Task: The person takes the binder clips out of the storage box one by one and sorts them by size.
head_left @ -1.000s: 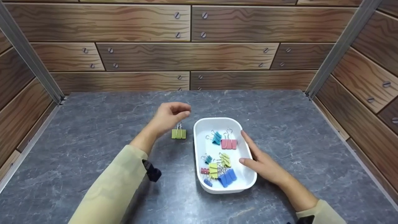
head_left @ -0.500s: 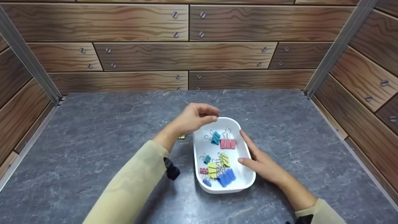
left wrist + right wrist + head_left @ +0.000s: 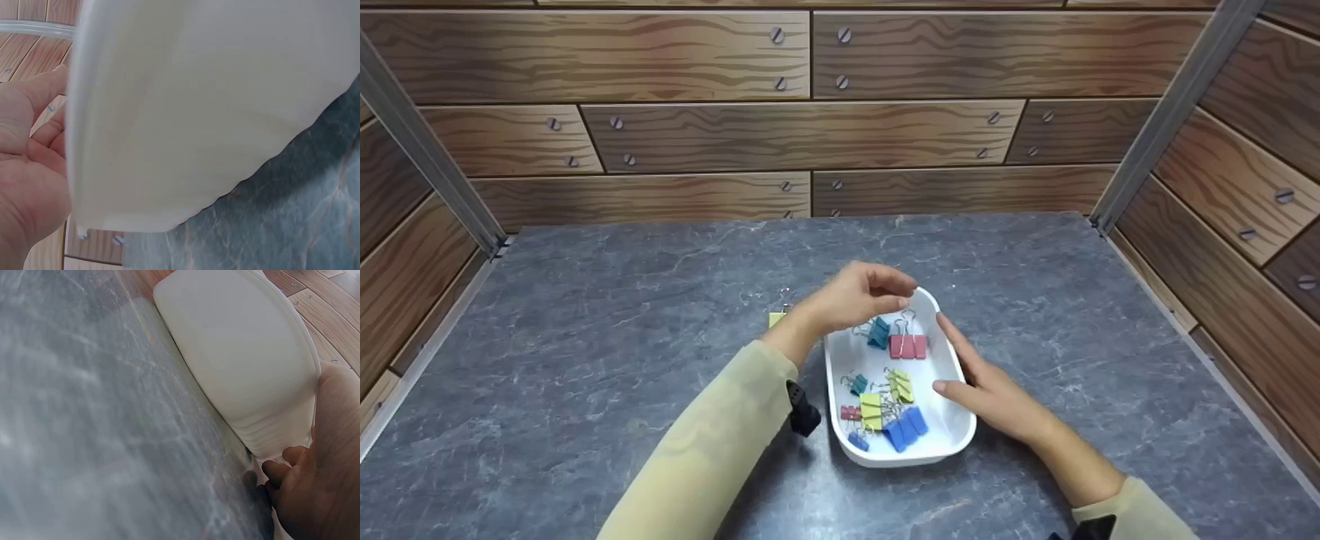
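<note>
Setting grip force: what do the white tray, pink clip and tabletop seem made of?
White tray: probably molded plastic, slightly glossy; smooth walls and a rounded, even rim suggest it.
Pink clip: likely painted metal, given its even colour, with silvery wire loops.
Tabletop: satin, grey, veined like marble, with soft light reflections; stone or a printed laminate, I can't tell.

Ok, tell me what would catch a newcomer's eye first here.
The white tub near the middle of the table, its bright clips led by a big pink clip toward the far end and a big blue clip near the front. Next, a yellow clip outside the tub to its left, partly hidden by the left arm. Behind everything, the wood-patterned wall.
</note>
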The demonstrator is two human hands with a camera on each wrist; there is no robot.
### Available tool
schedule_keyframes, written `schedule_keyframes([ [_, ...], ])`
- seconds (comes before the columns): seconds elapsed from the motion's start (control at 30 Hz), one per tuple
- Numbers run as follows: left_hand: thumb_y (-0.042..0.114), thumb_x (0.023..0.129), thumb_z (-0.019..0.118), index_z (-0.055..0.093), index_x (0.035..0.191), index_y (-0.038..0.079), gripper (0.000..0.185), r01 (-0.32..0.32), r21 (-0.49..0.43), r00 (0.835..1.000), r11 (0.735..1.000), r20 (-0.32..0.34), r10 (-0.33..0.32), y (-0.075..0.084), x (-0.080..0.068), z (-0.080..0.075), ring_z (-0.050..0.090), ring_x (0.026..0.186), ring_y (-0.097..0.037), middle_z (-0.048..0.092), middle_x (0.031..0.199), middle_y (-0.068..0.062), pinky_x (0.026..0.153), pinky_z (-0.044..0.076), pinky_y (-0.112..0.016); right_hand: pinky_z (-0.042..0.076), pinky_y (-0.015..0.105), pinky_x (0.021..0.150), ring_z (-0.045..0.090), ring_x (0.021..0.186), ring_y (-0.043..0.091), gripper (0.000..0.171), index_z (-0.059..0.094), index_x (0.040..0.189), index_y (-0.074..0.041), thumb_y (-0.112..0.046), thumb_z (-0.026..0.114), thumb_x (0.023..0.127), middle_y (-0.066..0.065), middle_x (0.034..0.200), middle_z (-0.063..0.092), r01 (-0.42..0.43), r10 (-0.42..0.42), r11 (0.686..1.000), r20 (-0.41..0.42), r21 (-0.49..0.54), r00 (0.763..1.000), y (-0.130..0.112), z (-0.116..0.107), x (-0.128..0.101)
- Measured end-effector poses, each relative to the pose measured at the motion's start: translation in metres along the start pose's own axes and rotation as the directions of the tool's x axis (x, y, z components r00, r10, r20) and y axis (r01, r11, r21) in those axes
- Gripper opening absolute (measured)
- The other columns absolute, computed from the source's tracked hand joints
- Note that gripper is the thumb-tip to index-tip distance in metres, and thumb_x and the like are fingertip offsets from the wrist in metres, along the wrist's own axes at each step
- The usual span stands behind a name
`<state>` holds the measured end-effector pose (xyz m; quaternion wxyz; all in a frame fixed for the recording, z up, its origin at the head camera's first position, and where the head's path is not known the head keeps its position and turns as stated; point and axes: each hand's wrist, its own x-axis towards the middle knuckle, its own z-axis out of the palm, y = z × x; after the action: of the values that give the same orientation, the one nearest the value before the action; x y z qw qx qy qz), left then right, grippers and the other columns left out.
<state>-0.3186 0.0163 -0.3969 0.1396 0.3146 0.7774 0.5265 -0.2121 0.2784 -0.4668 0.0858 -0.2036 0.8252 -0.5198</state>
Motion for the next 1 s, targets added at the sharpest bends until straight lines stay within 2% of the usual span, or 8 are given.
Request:
schedule_keyframes([
  [0.5,0.011,0.103,0.072,0.074,0.132,0.009,0.030,0.062,0.037,0.998,0.997,-0.007,-0.062,-0.012,0.005,0.006,0.069,0.111,-0.015,0.075,0.123,-0.004,0.101,0.054,-0.031,0.048,0.030,0.107,0.042,0.147,0.041,0.092,0.008,0.172,-0.032,-0.023,0.069,0.104,0.021,0.174,0.015,-0.003,0.003,1.000,0.001,-0.002,1.000,-0.001,-0.001,0.000],
  [0.7,0.010,0.103,0.071,0.074,0.133,0.012,0.030,0.095,0.060,0.995,0.994,0.003,-0.095,-0.012,0.006,0.007,0.069,0.116,-0.015,0.075,0.127,-0.002,0.104,0.053,-0.032,0.052,0.032,0.103,0.046,0.143,0.042,0.092,0.009,0.172,-0.032,-0.021,0.069,0.103,0.023,0.174,0.017,-0.007,0.007,1.000,-0.003,0.004,1.000,-0.001,0.000,0.000],
  [1.0,0.010,0.104,0.070,0.074,0.133,0.010,0.029,0.102,0.073,0.994,0.992,0.022,-0.104,-0.012,0.008,0.012,0.068,0.119,-0.016,0.075,0.128,-0.005,0.105,0.053,-0.033,0.053,0.031,0.101,0.048,0.141,0.041,0.090,0.009,0.172,-0.030,-0.021,0.067,0.104,0.024,0.173,0.019,-0.001,0.001,1.000,0.013,0.012,1.000,-0.003,-0.001,0.000],
])
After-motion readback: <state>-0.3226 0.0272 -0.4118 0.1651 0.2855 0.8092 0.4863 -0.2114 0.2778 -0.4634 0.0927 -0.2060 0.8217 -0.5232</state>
